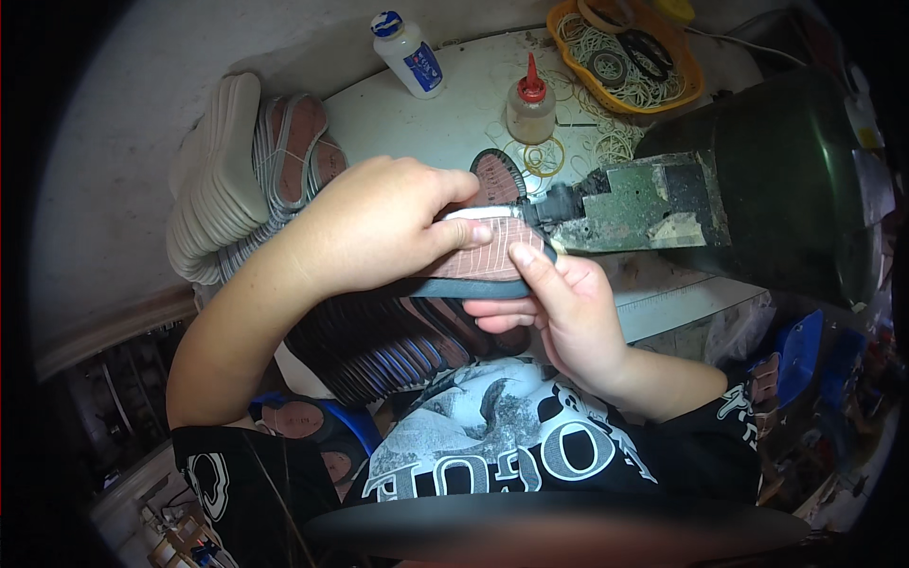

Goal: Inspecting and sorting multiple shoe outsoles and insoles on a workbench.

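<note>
At the far left of the bench (445,123) lean stacks of shoe soles: a pale stack (213,180) of too many to count, and beside it a bundle (294,142) with reddish-brown faces showing, perhaps three or four visible. Nearer the person, a fanned row of dark soles (398,355) lies under the forearms, again too many to count. The left hand (379,222) is clamped over the top of one sole (492,256), thumb pressing its reddish, grooved face; the right hand (559,303) grips the same sole from below and at its right end, thumb on top. That sole sits at the middle of the scene, its tip touching the dark nose of a worn green machine (653,204) to the right.

My worry is the fingers: both thumbs sit just beside the machine's working nose, and a slip or a jerk of the sole could carry a fingertip into it. A slanted hold could also put the work off-line on the sole.

Two bottles stand at the far side: a white one with a blue cap (407,52) and a clear one with a red nozzle (530,99). One orange basket (625,57) of rubber bands sits far right, with loose bands (540,156) scattered near it.
</note>
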The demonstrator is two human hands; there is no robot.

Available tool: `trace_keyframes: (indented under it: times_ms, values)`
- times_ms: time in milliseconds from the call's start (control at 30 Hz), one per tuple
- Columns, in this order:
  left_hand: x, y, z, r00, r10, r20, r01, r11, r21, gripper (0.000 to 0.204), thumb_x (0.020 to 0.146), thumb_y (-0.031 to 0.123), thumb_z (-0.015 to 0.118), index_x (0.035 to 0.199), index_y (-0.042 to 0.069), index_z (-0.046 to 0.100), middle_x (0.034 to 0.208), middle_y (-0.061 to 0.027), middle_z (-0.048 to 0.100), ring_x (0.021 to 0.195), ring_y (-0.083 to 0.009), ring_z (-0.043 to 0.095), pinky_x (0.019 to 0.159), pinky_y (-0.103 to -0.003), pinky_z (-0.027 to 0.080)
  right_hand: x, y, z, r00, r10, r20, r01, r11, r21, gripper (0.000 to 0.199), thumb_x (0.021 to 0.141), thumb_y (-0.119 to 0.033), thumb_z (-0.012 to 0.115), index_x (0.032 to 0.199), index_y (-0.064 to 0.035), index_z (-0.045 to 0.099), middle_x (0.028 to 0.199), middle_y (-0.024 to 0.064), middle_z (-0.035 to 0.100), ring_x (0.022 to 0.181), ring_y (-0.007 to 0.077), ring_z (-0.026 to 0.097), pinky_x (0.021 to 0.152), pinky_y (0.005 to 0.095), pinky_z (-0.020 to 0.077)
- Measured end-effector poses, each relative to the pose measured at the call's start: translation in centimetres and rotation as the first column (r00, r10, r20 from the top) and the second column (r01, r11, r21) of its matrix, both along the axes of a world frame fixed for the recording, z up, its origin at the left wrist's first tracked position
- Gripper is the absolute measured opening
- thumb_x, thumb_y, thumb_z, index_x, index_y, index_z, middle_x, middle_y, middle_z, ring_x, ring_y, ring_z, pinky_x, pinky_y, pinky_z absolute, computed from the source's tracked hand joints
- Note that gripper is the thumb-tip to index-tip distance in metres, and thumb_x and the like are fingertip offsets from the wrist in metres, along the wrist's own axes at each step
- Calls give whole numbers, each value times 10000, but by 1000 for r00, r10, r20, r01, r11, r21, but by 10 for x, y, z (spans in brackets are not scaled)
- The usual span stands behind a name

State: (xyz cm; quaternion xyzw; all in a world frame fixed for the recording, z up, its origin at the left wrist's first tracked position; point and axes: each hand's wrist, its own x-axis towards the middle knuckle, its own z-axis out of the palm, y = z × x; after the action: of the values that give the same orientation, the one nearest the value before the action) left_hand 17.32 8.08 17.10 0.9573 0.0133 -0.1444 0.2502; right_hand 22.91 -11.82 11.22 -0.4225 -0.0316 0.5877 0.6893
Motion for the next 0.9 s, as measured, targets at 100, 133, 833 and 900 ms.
trace_keyframes:
  times_ms: [100,133,833,900]
  values:
    - [-11,-12,-2,993,113,-22,-114,992,-46,340,873,346,600,838,8,589,653,-154,568,582,-269,570,547,-361,423,3,-2,2,1000,14,3,-14,1000,-2,360,987,-236,461,1070,92,585,973,197,662,834,239,691,716,283,586]
    - [-12,-15,-1,977,187,-102,-198,974,-111,346,883,339,595,833,-3,585,644,-125,557,579,-214,547,545,-339,420,4,-2,2,1000,18,12,-17,1000,-15,348,983,-234,479,1050,86,599,950,182,670,828,217,691,705,259,581]
    - [-29,-59,-21,668,464,-582,-741,343,-577,504,932,423,528,658,3,576,482,-133,586,292,-161,499,292,-231,386,24,-65,3,923,338,182,-334,941,-50,277,848,-169,672,1028,38,634,918,83,672,797,125,639,732,246,508]
    - [-27,-53,-21,683,468,-561,-728,376,-573,516,923,440,537,637,12,573,472,-113,570,307,-147,490,306,-230,376,13,-86,7,851,433,297,-438,897,-56,282,836,-115,685,1072,31,638,987,66,672,904,119,615,834,283,483]
